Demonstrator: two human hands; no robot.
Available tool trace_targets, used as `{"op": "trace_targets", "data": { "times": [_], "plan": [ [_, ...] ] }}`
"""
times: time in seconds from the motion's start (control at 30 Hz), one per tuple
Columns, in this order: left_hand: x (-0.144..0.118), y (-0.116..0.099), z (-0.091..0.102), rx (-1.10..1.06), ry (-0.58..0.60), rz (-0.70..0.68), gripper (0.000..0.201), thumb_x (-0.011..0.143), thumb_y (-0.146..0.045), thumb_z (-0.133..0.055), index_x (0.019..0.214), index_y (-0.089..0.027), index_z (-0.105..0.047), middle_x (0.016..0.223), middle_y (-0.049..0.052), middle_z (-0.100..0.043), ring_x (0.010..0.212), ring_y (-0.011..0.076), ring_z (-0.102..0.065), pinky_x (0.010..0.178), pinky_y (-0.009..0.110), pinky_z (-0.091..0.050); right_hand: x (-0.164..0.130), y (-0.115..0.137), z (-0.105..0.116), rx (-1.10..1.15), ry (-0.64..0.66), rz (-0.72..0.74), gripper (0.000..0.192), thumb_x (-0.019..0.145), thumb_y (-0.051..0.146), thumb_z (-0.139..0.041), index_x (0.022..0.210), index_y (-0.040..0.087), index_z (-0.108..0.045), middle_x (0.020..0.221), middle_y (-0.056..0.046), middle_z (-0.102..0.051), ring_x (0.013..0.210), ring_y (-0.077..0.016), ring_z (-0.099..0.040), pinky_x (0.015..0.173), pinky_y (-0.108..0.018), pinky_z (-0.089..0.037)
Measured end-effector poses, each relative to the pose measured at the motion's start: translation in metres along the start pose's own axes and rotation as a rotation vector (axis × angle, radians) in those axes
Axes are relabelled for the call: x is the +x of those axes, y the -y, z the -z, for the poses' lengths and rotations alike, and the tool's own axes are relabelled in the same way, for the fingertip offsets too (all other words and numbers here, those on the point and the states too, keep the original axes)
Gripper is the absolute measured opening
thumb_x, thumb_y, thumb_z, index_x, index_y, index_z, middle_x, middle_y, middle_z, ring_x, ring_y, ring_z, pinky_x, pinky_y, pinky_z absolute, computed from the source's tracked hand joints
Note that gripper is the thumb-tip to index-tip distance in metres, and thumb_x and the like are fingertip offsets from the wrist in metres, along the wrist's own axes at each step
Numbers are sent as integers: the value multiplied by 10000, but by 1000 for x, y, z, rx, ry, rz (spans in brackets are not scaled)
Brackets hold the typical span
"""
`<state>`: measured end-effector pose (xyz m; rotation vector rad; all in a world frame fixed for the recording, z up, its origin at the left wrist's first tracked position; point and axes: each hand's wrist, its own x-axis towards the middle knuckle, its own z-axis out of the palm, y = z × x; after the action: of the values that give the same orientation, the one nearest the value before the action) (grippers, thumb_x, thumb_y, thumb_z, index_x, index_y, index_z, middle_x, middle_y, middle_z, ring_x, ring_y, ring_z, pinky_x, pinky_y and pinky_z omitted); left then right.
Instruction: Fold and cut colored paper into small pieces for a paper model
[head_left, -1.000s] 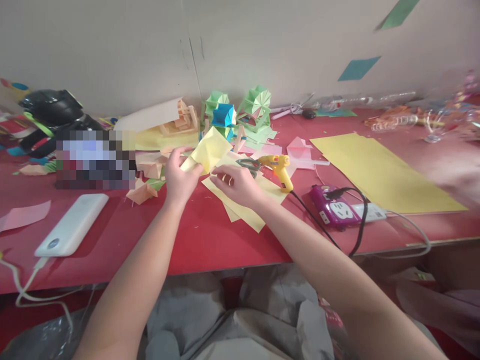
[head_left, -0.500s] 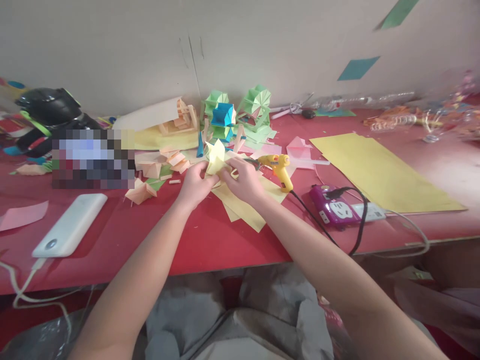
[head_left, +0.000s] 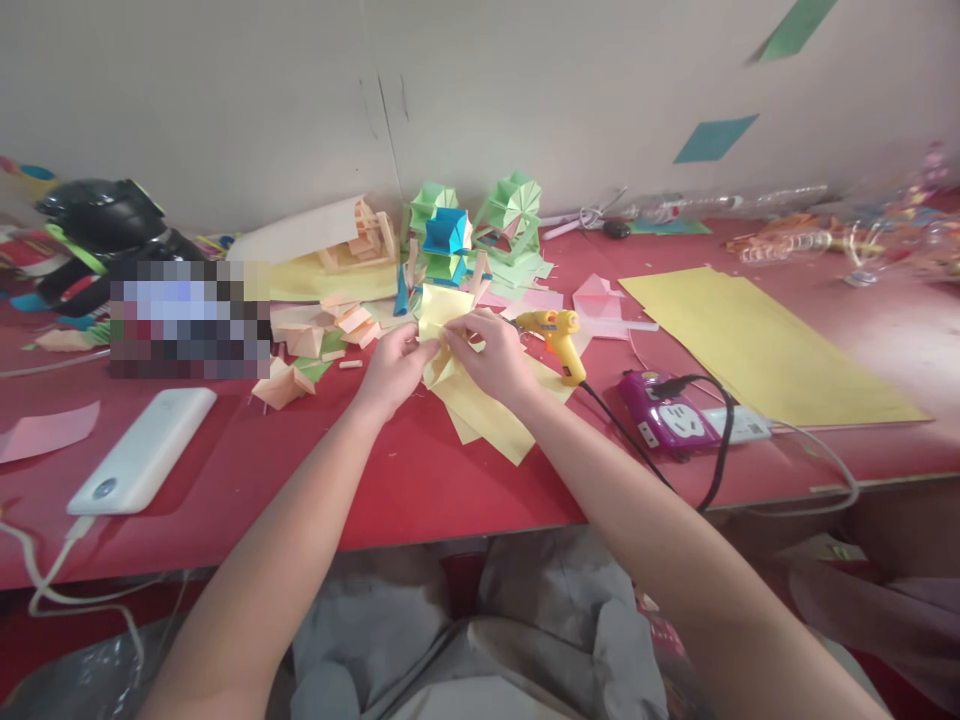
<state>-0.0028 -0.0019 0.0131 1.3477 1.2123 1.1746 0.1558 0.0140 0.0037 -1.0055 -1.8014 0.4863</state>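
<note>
Yellow paper, one small folded piece (head_left: 439, 312), is pinched between both hands just above the red desk (head_left: 420, 470), roughly in the middle and near its far half. The left hand (head_left: 390, 368) has its grip closed on the lower left edge of the piece, and the right hand (head_left: 491, 355) has a tight grip on the right side, fingertips pressed on the fold.

Under the hands, a couple of flat yellow sheets (head_left: 487, 415) are laid overlapping, though the exact count can't be told. One yellow glue gun (head_left: 556, 338) is seen just right of the right hand, with its black cord run toward one purple power strip (head_left: 664, 418). One big yellow sheet (head_left: 757, 340) is spread further right. One white power bank (head_left: 142, 450) is parked well off to the left, and one pink slip (head_left: 46, 430) beside it. Green and blue folded paper models (head_left: 472, 230) are piled at the back; at least three can be made out.

Compared with half a second ago, the piece has been flattened out and spread a bit wider, and the right hand has been shifted up onto it. Everything else has been left where it was.

No readable writing or brand is spotted; one patch on the left is pixelated.
</note>
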Motion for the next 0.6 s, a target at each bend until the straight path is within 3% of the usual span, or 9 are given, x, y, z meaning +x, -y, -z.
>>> {"op": "trace_targets", "data": {
  "times": [0.3, 0.43, 0.5, 0.6],
  "plan": [
    [0, 2, 2, 72, -37, -53, 406, 777, -487, -736, 585, -190, -537, 590, -33, -471, 594, 132, -500, 586, 262, -491, -1, -2, -3, -71, -10, 74, 183, 937, 234, -594, 915, 223, -776, 912, -70, -677, 887, -204, -631, 806, -341, -513],
    [1, 2, 3, 23, -41, -34, 319, 735, -474, -786, 740, -185, -649, 677, -13, -619, 662, 160, -610, 639, 279, -546, -1, -2, -2, -91, 1, 89, 192, 941, 226, -600, 967, 227, -790, 932, -76, -675, 919, -213, -630, 827, -346, -513],
    [1, 2, 3, -9, -42, -14, 350, 714, -482, -806, 855, -181, -696, 749, 15, -692, 713, 188, -663, 680, 308, -573, -2, -1, -2, -103, 12, 85, 194, 946, 240, -601, 976, 236, -793, 941, -77, -670, 931, -217, -629, 830, -349, -513],
    [0, 2, 3, -23, -30, -17, 396, 708, -514, -811, 875, -167, -722, 795, 44, -729, 767, 212, -693, 722, 332, -591, -2, -1, -2, -117, 17, 86, 197, 952, 257, -595, 969, 242, -791, 939, -75, -660, 922, -216, -628, 820, -350, -511]
  ]
}}
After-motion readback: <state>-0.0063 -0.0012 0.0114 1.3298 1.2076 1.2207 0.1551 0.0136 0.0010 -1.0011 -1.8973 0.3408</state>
